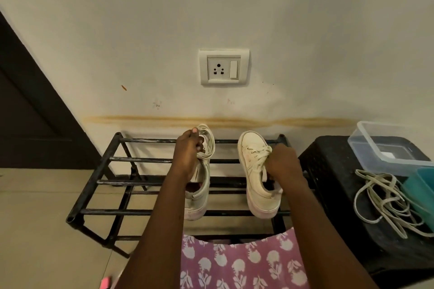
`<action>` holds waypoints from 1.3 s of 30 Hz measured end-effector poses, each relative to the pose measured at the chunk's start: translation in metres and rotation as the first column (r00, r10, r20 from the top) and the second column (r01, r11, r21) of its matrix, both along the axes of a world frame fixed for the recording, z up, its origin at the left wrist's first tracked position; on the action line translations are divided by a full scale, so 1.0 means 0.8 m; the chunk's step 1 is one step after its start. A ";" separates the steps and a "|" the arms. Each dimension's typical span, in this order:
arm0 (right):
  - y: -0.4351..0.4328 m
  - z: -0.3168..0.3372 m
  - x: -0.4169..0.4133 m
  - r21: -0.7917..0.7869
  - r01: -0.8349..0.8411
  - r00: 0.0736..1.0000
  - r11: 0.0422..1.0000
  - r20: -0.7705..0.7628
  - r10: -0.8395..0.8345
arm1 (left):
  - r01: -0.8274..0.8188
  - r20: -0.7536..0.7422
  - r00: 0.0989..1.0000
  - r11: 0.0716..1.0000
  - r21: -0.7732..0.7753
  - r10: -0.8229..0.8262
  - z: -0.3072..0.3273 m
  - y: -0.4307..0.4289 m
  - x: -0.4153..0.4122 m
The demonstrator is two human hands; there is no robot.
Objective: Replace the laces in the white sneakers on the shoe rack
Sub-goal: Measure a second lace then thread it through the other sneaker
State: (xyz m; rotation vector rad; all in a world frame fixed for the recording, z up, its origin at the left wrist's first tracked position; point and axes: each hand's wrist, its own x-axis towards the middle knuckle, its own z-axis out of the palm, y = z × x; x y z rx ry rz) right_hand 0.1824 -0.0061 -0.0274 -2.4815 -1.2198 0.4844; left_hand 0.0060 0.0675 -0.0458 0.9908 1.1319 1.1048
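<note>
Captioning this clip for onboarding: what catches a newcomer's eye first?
On the black rack mid-frame, the left hand grips a lace bundle over the left sneaker, and the right hand grips the right sneaker at its laces. Loose laces lie tangled on the black stool at right.

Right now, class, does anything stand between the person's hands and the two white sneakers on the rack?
Nothing visible does. The left hand grips a looped lace right over the left sneaker, and the right hand holds the laces of the right sneaker. Both rest on the shoe rack.
</note>
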 end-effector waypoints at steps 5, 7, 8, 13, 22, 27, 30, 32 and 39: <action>0.043 0.039 -0.037 0.336 -0.045 0.939 0.941 -0.308 0.155 | 0.144 0.083 0.986 0.989 0.005 -0.144 0.010 0.010 -0.006; 0.065 0.029 -0.048 0.319 -0.156 0.886 0.935 -0.373 0.275 | 0.195 0.146 0.970 0.981 0.000 -0.193 0.013 0.020 -0.003; 0.070 0.022 -0.051 0.278 -0.240 0.875 0.930 -0.352 0.331 | 0.219 0.181 0.960 0.976 -0.002 -0.215 0.017 0.022 -0.002; 0.088 0.001 -0.052 0.365 -0.235 0.839 0.901 -0.392 0.377 | 0.309 0.143 0.942 0.951 -0.010 -0.305 0.016 0.036 0.002; 0.095 -0.004 -0.040 0.348 -0.186 0.736 0.919 -0.570 0.364 | 0.258 -0.113 0.961 0.965 0.050 -0.251 -0.003 0.048 0.015; 0.100 -0.002 -0.028 0.484 0.069 0.808 0.872 -0.540 0.236 | 0.306 -0.452 0.866 0.941 0.144 -0.213 -0.002 0.041 0.023; 0.097 0.005 -0.031 0.539 0.172 0.759 0.824 -0.606 0.239 | 0.424 -0.576 0.766 0.898 0.119 -0.285 -0.007 0.034 0.029; 0.095 0.005 -0.033 0.538 0.239 0.707 0.808 -0.667 0.235 | 0.481 -0.651 0.690 0.873 0.084 -0.317 -0.010 0.033 0.031; 0.093 -0.006 -0.035 0.509 0.265 0.500 0.819 -0.799 0.334 | 0.509 -0.754 0.583 0.859 0.048 -0.304 -0.007 0.039 0.017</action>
